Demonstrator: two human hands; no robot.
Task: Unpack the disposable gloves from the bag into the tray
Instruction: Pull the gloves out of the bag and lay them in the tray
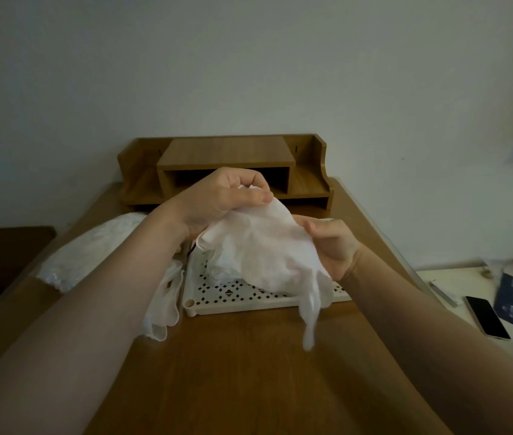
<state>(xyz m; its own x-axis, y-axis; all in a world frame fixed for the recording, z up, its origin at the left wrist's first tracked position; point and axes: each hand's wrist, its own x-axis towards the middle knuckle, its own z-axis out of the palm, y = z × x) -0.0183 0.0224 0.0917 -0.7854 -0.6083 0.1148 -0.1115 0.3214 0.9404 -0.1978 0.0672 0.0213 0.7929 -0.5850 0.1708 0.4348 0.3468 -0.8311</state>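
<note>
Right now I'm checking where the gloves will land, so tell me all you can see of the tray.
The tray is a shallow, off-white piece that looks like plastic, with a raised rim, rounded corners and a floor pierced by a diamond-pattern lattice. It lies flat on the wooden desk, in front of the shelf unit. Thin white gloves, gripped above it by the left hand and right hand, hide its far part; some seem to rest inside. More thin white plastic lies against its left edge.
</note>
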